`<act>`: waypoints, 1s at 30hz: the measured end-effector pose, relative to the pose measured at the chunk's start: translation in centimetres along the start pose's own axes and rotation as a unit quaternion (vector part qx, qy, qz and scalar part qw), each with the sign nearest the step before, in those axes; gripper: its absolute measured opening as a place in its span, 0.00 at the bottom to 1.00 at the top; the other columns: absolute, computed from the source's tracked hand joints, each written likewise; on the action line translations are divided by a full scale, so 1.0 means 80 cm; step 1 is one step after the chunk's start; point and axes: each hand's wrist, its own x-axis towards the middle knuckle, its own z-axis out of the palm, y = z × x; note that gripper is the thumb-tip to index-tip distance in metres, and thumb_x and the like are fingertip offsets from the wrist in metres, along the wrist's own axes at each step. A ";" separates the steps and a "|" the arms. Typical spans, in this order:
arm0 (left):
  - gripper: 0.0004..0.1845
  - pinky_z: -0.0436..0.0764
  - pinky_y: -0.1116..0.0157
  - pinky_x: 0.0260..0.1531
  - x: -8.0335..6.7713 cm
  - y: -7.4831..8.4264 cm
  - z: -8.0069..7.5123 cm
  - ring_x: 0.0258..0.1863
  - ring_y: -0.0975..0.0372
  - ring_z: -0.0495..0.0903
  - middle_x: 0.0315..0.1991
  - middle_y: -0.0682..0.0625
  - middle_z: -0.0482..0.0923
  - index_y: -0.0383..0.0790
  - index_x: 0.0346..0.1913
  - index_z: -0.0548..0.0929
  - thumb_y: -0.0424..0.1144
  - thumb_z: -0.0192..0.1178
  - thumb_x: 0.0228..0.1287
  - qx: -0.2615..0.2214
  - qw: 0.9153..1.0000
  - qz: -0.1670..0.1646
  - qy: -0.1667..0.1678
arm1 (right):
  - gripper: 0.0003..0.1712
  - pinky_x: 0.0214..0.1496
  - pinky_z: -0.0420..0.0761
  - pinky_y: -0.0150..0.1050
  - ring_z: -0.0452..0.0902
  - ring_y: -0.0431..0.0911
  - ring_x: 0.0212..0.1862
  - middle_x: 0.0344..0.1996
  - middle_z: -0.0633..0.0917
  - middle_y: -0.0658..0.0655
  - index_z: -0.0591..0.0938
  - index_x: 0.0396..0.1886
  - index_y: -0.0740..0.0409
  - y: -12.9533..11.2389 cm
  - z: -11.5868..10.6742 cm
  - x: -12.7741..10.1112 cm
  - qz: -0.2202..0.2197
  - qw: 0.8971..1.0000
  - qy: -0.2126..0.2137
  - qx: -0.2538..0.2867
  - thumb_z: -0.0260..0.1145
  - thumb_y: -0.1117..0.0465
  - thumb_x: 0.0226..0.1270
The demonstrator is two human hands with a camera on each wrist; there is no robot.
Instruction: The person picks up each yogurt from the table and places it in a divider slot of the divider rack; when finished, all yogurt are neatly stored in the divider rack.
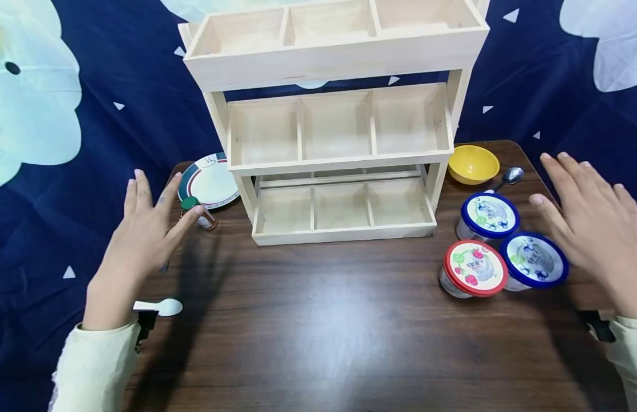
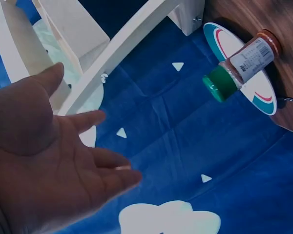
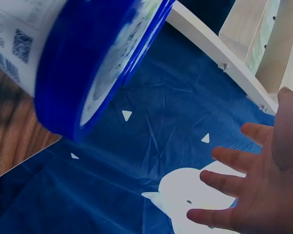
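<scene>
My left hand (image 1: 145, 234) hovers at the table's left side with fingers spread, holding nothing. Nearest to it stands a small spice jar (image 2: 246, 63) with a green cap, in front of a plate (image 1: 213, 180). A white spoon (image 1: 166, 307) lies below that hand. On the right, my right hand (image 1: 591, 214) is raised, its fingers extended and nothing in them. Beside it are two blue-lidded tubs (image 1: 490, 216) and a red-lidded tub (image 1: 475, 269). One blue-lidded tub looms large in the right wrist view, apart from the fingers.
A three-tier wooden rack (image 1: 341, 209) with divided bins stands at the back centre. Right of it sit a yellow bowl (image 1: 474, 165) and a metal spoon (image 1: 512, 175). A blue patterned cloth (image 1: 127, 74) hangs behind. The brown table (image 1: 318, 332) spreads out in front.
</scene>
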 end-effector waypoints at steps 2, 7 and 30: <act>0.47 0.56 0.15 0.63 0.000 -0.002 0.002 0.84 0.32 0.25 0.83 0.24 0.20 0.45 0.89 0.48 0.72 0.40 0.84 -0.013 1.000 0.008 -0.009 | 0.42 0.84 0.33 0.74 0.36 0.67 0.86 0.88 0.45 0.67 0.45 0.91 0.51 0.003 0.002 -0.003 0.004 1.000 0.005 0.007 0.39 0.37 0.91; 0.46 0.50 0.13 0.63 -0.002 -0.008 0.005 0.84 0.36 0.20 0.84 0.27 0.18 0.47 0.90 0.47 0.71 0.41 0.84 -0.035 0.999 0.009 -0.034 | 0.41 0.84 0.35 0.75 0.37 0.67 0.87 0.87 0.47 0.68 0.47 0.91 0.50 0.009 0.007 -0.009 0.012 1.000 0.014 0.005 0.38 0.36 0.91; 0.40 0.59 0.24 0.73 0.004 -0.019 0.018 0.80 0.24 0.48 0.85 0.24 0.31 0.34 0.86 0.59 0.36 0.66 0.79 -0.122 0.979 0.106 -0.122 | 0.49 0.88 0.46 0.65 0.53 0.80 0.79 0.78 0.63 0.81 0.57 0.87 0.64 0.052 0.047 -0.037 -0.018 0.958 0.207 0.198 0.45 0.31 0.87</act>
